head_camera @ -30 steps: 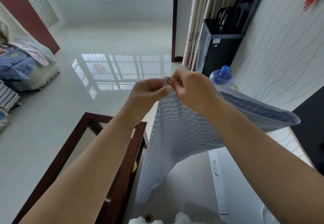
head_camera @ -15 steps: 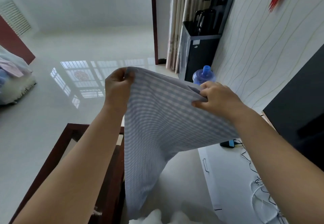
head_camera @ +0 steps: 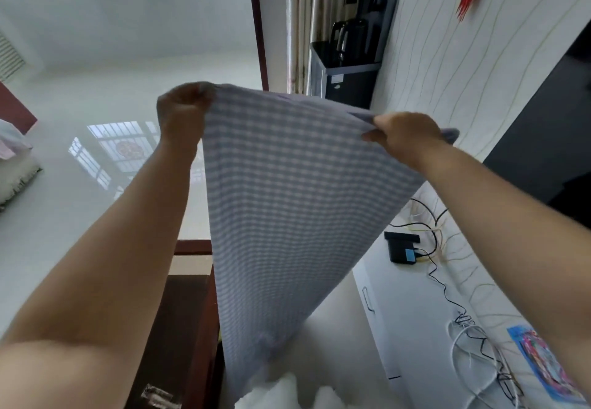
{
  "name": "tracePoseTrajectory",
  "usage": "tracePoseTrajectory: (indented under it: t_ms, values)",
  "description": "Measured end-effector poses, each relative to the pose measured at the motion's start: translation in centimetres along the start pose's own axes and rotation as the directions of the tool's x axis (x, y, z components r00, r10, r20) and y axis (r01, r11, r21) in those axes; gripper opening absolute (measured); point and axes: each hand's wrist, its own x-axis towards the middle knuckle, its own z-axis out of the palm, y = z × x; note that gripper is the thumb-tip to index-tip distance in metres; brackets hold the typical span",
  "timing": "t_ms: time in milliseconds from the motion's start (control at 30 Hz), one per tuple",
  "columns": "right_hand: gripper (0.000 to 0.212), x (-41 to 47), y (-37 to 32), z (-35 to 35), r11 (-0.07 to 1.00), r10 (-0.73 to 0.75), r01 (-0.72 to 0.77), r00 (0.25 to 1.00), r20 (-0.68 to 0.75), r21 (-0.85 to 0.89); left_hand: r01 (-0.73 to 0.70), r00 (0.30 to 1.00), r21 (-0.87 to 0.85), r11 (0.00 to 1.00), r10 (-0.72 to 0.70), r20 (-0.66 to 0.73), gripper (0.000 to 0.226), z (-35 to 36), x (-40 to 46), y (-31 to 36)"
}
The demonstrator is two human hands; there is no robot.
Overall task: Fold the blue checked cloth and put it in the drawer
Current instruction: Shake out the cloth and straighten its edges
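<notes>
left hand and right hand, together a second ago, are now spread apart, fingers pinching the top corners of the blue checked cloth, which hangs open in mid-air, ready for folding

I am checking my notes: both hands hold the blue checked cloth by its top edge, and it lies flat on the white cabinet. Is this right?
Not quite. The head view shows the blue checked cloth hanging in the air, not lying on the white cabinet. The left hand and right hand do grip its top edge.
</notes>
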Motion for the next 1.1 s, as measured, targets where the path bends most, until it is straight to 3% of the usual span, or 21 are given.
tracePoseTrajectory:
  t_ms: [100, 167, 233, 333, 433, 467, 567, 667, 767, 867, 967, 1100]
  values:
    - [0.035, 1.0, 0.0, -1.9, 0.990, -0.138, 0.136, 0.982, -0.125, -0.028, -0.024, 0.998, 0.039, 0.999, 0.027, -0.055, 0.027, -0.9, 0.9, 0.9]
    - [0.028, 0.4, -0.6, -2.5, 0.967, -0.253, 0.251, 0.935, -0.247, -0.042, 0.048, 0.996, 0.061, 0.997, -0.043, -0.079, 0.029, -1.4, 0.7, 0.3]
    - [0.032, -0.7, -1.4, -2.6, 0.952, -0.304, 0.306, 0.921, -0.243, -0.029, 0.129, 0.989, 0.082, 0.988, -0.122, -0.081, 0.033, -1.8, 0.0, -1.2]
    - [0.044, -1.7, -1.8, -1.2, 0.988, -0.113, 0.109, 0.993, -0.035, -0.111, 0.171, 0.985, 0.106, 0.980, -0.166, -0.057, 0.040, -1.9, -1.5, -3.5]
    - [0.066, -1.1, -0.6, 0.3, 0.975, -0.192, 0.160, 0.954, -0.231, -0.153, 0.079, 0.990, 0.091, 0.993, -0.068, -0.121, 0.037, -1.5, -2.3, -3.8]
    - [0.062, -0.9, -0.4, 0.1, 0.976, -0.206, 0.164, 0.915, -0.348, -0.145, 0.033, 0.986, 0.079, 0.996, -0.019, -0.168, 0.034, -1.5, -2.3, -3.7]
    - [0.054, -0.6, -0.7, -1.2, 0.984, -0.169, 0.126, 0.878, -0.447, -0.126, -0.033, 0.978, 0.092, 0.995, 0.052, -0.204, 0.031, -1.6, -1.7, -3.3]
    - [0.058, -1.0, -0.8, -1.0, 0.987, -0.145, 0.105, 0.912, -0.383, -0.122, -0.024, 0.974, 0.174, 0.984, 0.062, -0.218, 0.031, -1.7, -1.6, -3.0]
    - [0.064, -1.1, -0.7, -1.3, 0.991, -0.130, 0.122, 0.939, -0.319, -0.047, -0.044, 0.954, 0.103, 0.994, 0.072, -0.290, 0.027, -1.2, -1.6, -2.2]
    - [0.058, -1.0, -1.9, -3.3, 0.955, -0.062, 0.049, 0.998, 0.034, 0.293, -0.005, 0.956, 0.067, 0.998, 0.025, -0.294, 0.028, -1.2, -1.2, -1.9]
    - [0.032, -1.4, -3.3, -4.2, 0.879, -0.112, -0.065, 0.935, 0.336, 0.473, 0.031, 0.955, 0.063, 0.997, -0.011, -0.298, 0.028, -2.1, -0.7, -1.9]
    - [0.012, -1.1, -3.8, -4.2, 0.826, -0.174, -0.132, 0.865, 0.471, 0.547, 0.065, 0.945, 0.112, 0.992, -0.025, -0.325, 0.007, -4.3, 0.6, -2.8]
